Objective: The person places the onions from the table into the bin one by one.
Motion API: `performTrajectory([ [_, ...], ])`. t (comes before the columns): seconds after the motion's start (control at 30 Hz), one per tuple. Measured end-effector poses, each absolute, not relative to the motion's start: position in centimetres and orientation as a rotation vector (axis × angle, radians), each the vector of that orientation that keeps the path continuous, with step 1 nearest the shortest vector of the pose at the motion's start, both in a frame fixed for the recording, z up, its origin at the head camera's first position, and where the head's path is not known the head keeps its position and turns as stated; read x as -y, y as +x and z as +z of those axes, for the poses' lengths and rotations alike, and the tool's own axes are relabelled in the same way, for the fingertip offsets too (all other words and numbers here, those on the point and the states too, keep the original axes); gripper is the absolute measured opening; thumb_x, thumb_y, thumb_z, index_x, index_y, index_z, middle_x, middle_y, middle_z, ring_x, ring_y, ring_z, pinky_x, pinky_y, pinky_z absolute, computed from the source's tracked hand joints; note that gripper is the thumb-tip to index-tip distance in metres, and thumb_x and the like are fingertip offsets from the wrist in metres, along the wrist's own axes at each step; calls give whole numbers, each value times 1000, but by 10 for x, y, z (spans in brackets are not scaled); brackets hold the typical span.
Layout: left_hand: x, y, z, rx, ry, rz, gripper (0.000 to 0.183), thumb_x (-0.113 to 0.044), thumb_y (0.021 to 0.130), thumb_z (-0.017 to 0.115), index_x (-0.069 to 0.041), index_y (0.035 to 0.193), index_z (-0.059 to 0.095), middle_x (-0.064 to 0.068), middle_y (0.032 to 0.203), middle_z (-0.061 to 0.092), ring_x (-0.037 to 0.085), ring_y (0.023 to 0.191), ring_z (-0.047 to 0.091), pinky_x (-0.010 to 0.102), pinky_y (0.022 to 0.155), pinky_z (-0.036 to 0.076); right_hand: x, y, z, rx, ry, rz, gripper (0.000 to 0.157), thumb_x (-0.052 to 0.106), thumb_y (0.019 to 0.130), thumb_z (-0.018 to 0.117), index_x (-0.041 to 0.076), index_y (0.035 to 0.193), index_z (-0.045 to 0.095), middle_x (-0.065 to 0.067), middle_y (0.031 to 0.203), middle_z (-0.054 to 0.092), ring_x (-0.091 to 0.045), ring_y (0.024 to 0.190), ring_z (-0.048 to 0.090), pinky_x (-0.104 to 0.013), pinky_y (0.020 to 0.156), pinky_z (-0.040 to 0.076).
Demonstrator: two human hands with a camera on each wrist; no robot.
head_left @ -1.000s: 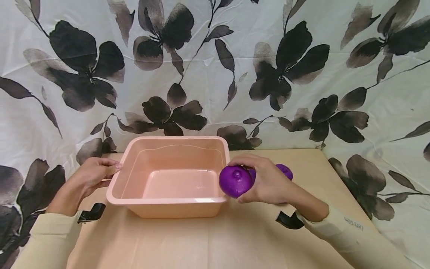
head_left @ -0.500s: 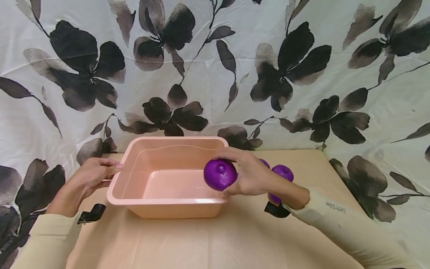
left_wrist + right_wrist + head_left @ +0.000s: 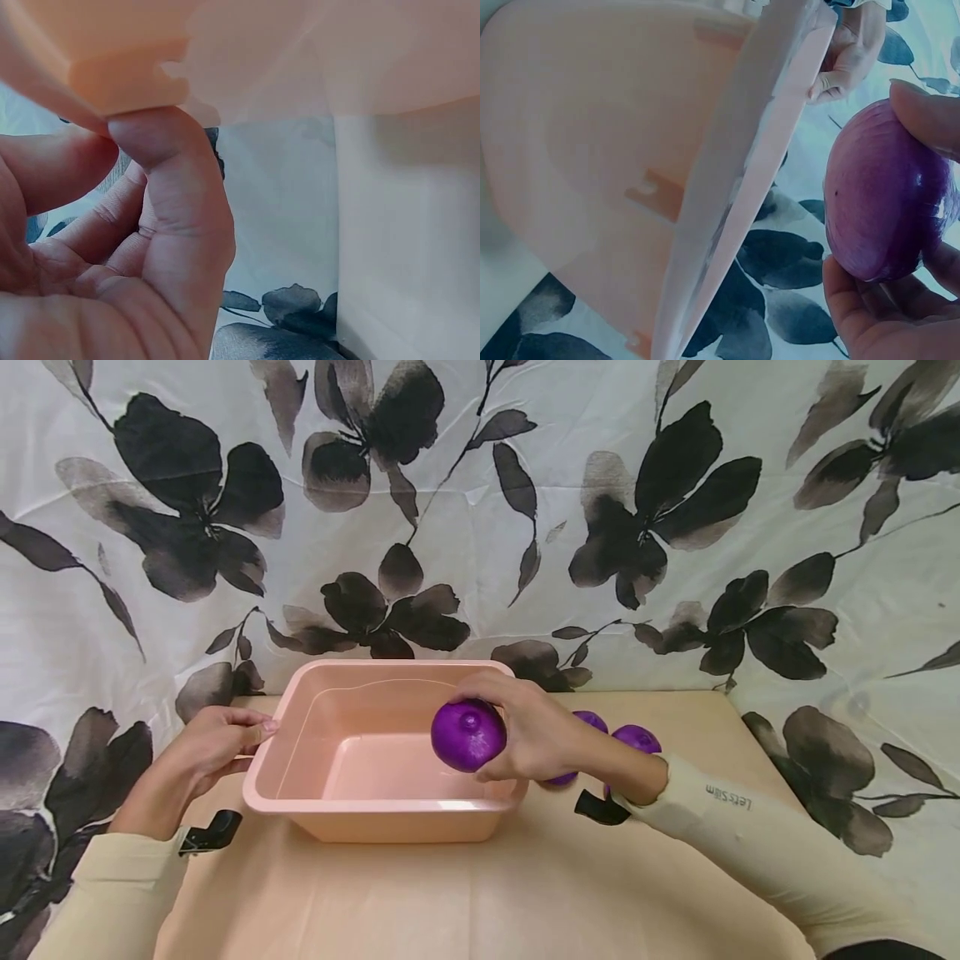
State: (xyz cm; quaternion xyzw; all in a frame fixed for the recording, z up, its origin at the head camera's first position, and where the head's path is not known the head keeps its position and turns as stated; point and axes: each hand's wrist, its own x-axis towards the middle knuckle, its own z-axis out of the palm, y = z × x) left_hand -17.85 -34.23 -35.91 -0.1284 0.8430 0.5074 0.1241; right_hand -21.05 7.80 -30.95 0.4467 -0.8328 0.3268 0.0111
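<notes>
"Where is the onion [image 3: 468,735], and what has hold of it?"

"My right hand [image 3: 536,727] does, thumb and fingers curled round it; I have it above the right part of the pink tub [image 3: 390,821], inside the line of the right rim and apart from the tub's floor."

"And the other hand?"

"My left hand [image 3: 217,747] pinches the tub's left rim between thumb and finger; I take that as steadying, since the tub stands on the surface [image 3: 420,893]."

"Which step would you call this?"

"Carrying over, I'd say; the onion is at the tub but not yet set down; more purple onions [image 3: 637,740] lie on the surface to the right, partly behind my right forearm [image 3: 622,762], so I can't tell exactly how many there are."

"What does the next move call for?"

"To my mind, a lowering toward the tub's floor, then a gentle loosening of the fingers; a round, glossy thing like this could roll if dropped; the left hand had best hold the rim steady meanwhile; after that, those other onions would seem to be due their turn."
</notes>
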Motion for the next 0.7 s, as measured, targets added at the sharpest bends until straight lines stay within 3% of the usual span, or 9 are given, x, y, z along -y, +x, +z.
performTrajectory([
  [0.23,340,-179,-359,-2462,-366,1483,44,-19,106,60,12,136,55,-2,96,65,10,85,66,27,77,63,-62,-221,-308,2556,1450,992,83,24,57,101,16,131,66,1,131,68,-20,124,59,-45,99,54],
  [0.7,343,-177,-358,-2412,-330,1573,29,-17,105,60,6,123,63,-11,87,66,5,82,67,27,75,61,-28,-233,-302,2681,1449,1146,81,16,59,101,16,132,66,-1,130,66,-21,116,63,-36,96,58],
])
